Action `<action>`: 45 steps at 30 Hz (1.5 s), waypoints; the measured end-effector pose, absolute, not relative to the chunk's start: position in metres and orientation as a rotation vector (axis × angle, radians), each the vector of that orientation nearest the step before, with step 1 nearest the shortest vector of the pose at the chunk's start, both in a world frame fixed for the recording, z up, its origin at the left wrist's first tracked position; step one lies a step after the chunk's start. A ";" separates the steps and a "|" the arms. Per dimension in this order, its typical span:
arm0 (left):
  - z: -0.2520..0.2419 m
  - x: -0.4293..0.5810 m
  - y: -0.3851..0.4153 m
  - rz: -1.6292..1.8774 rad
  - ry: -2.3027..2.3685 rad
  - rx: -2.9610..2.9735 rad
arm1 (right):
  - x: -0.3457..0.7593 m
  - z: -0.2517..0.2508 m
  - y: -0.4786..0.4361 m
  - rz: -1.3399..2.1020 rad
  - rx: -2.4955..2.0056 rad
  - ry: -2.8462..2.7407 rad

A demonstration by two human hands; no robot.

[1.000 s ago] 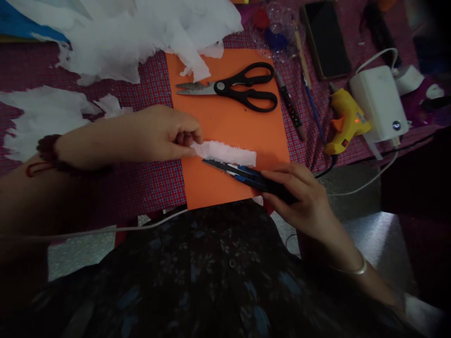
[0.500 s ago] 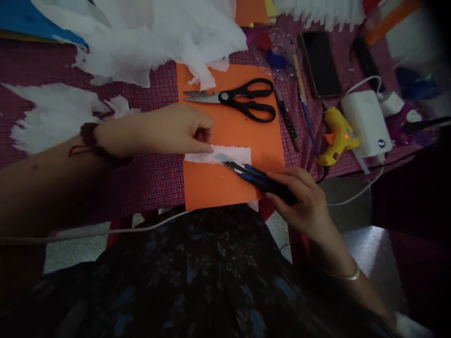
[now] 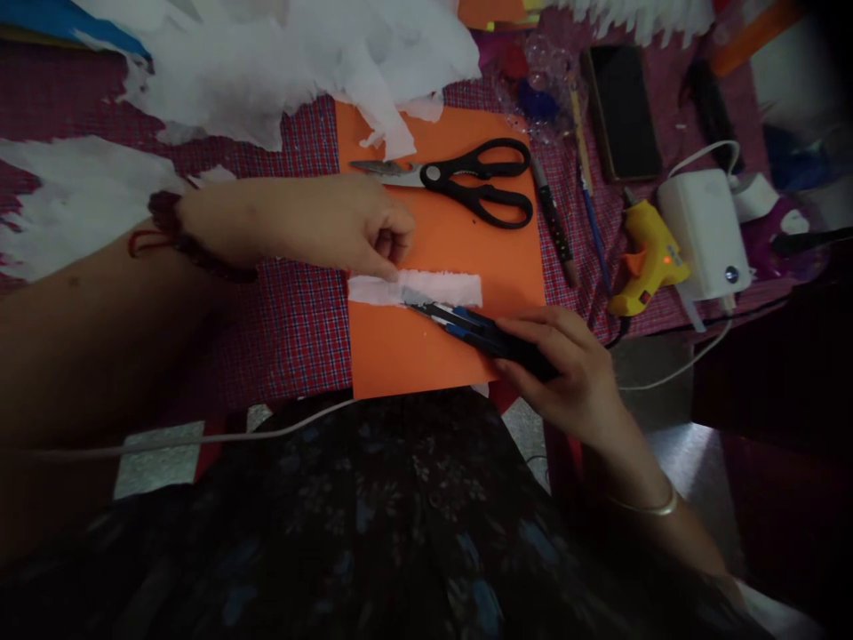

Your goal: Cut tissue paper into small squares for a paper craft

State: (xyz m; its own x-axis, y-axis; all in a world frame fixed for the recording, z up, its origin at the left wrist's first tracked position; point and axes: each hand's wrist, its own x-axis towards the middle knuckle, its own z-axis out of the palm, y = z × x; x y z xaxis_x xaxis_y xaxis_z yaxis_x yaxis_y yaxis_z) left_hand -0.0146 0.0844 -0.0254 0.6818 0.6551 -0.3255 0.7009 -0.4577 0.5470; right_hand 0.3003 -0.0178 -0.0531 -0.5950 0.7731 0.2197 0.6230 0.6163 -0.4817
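Observation:
A narrow white paper strip (image 3: 440, 287) lies across an orange sheet (image 3: 466, 249) on the checked cloth. My left hand (image 3: 346, 227) is closed in a pinch, its fingertips pressing the strip's left part down. My right hand (image 3: 566, 369) grips a small pair of blue-and-black scissors (image 3: 466, 324), whose blade tips rest on the strip's lower edge near its middle.
Large black scissors (image 3: 466, 178) lie on the orange sheet's far part. Torn white tissue (image 3: 280, 62) is heaped at the back left. Pens (image 3: 556, 222), a yellow glue gun (image 3: 649, 258), a white power adapter (image 3: 706, 231) and a phone (image 3: 619, 98) sit to the right.
The strip was lowered flat onto the orange sheet. My left hand slid right along it and now presses it down; the small scissors' tips moved onto the strip.

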 end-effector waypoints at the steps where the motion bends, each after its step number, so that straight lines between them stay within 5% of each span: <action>1: -0.027 -0.015 0.083 -0.061 1.029 2.238 | 0.298 -0.053 -0.016 0.505 -1.102 -2.444; 45: -0.012 -0.019 0.079 0.024 1.120 2.018 | 0.281 -0.049 -0.004 0.548 -1.005 -2.505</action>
